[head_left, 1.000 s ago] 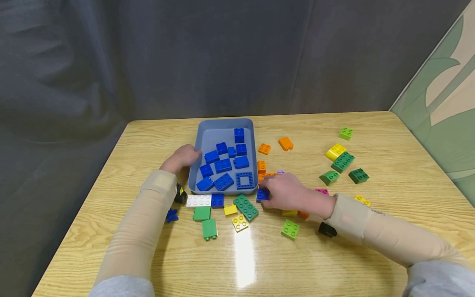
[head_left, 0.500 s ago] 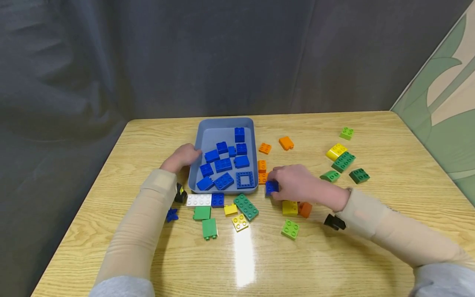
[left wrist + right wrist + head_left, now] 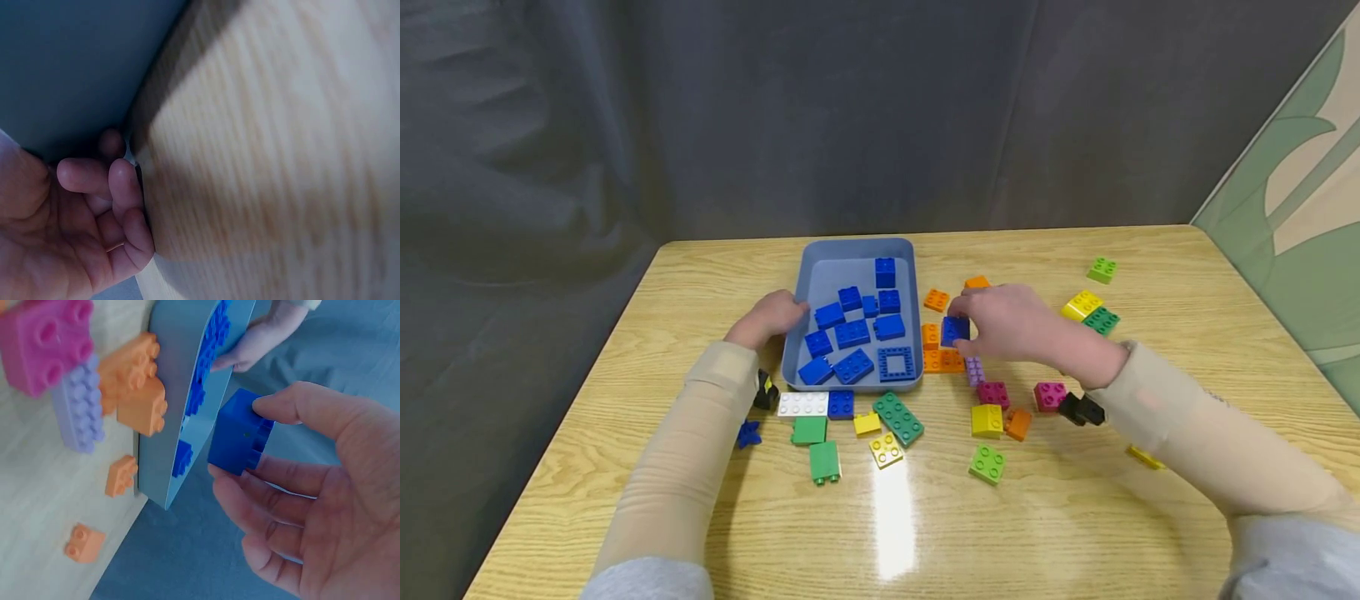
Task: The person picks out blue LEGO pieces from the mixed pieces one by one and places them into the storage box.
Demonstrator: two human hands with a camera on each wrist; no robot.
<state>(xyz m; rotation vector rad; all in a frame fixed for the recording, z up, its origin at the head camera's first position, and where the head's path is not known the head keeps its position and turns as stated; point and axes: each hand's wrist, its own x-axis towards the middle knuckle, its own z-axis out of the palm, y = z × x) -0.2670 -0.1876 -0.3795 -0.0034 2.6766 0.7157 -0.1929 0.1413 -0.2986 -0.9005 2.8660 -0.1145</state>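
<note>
My right hand (image 3: 1018, 327) pinches a blue toy brick (image 3: 236, 434) between thumb and fingers. In the right wrist view the brick is off the table, just outside the right wall of the blue-grey tray (image 3: 917, 333). Several blue bricks (image 3: 852, 334) lie in the tray, together with a square blue frame piece (image 3: 896, 364). At the tray's left side my left hand (image 3: 769, 318) grips its edge, the thumb over the rim. The left wrist view shows its fingers (image 3: 125, 184) curled against the outside of the tray wall.
Orange bricks (image 3: 942, 361) sit along the tray's right side, near a purple brick (image 3: 975, 371) and magenta ones (image 3: 994, 394). White, blue, green and yellow bricks (image 3: 867, 424) lie before the tray. More green and yellow bricks (image 3: 1082, 305) are farther right. A dark curtain (image 3: 850, 117) hangs behind.
My right hand has carried the blue brick up and away from the tray's near right corner, slightly to the right. Purple and magenta bricks have come into sight below it. The left hand stays put.
</note>
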